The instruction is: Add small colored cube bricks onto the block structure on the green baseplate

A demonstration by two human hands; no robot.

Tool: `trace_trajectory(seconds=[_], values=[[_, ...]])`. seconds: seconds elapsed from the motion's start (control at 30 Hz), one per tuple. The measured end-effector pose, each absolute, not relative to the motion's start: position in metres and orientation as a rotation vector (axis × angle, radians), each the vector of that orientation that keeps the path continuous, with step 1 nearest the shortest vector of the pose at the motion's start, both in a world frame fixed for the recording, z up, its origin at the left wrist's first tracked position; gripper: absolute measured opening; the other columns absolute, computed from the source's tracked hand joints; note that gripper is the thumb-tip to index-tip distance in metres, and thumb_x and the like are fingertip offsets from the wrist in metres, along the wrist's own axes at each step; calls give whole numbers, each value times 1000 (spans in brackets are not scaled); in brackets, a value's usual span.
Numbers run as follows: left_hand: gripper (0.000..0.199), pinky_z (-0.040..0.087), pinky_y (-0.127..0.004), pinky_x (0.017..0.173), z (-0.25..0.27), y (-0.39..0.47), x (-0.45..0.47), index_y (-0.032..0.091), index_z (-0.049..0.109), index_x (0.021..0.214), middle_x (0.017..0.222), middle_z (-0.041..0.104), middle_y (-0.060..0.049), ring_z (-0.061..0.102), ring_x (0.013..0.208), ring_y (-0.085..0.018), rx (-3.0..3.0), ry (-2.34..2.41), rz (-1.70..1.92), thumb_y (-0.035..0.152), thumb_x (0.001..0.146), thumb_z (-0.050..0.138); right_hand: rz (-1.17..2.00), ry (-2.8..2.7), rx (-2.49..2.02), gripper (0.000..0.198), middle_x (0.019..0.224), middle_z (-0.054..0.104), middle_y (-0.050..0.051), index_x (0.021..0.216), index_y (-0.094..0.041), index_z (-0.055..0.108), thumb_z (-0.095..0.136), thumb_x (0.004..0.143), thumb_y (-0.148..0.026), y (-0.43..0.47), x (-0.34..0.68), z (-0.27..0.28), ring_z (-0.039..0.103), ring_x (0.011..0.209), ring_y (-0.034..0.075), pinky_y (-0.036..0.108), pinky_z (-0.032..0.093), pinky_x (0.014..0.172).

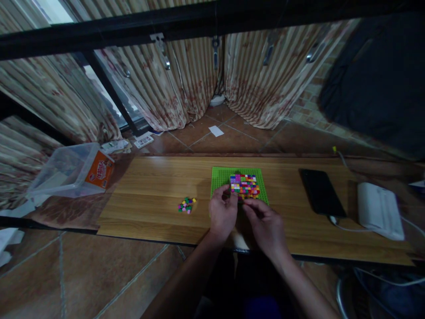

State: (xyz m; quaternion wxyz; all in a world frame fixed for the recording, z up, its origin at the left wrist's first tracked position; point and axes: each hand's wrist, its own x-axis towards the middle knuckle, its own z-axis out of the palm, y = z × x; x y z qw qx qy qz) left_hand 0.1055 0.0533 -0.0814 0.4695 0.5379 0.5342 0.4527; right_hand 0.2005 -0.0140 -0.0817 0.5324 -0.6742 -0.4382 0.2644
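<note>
A block of many-coloured toy building bricks [245,184] stands on a green studded baseplate [221,173] in the middle of the wooden table. At the block's left front corner is my left hand [222,213], its fingers curled and the thumb against the bricks. My right hand [268,225] is at the front edge of the block, thumb and forefinger pinched together close to the lower bricks. Whatever lies between those fingertips is too small to make out. A small pile of loose bricks [186,205], green, pink, yellow and dark, lies left of the baseplate.
On the right of the wooden table [149,177] lie a black phone [321,191] with a white cable and a white box-shaped device [380,210]. A clear plastic bin [69,170] with an orange label stands off the left end. A black bar [199,22] crosses above.
</note>
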Motion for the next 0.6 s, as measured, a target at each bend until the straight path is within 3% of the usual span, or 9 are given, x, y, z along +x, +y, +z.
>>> trace_trajectory(seconds=[0.6], values=[[25,49,-23,65,-93,56,111,11,68,98,81,65,-5,60,71,-13,1152,1225,1223,25,77,62,586,-1022,-1517,19,97,73,6,92,-23,74,61,84,-34,-11,209,-88,67,91,20,37,51,85]])
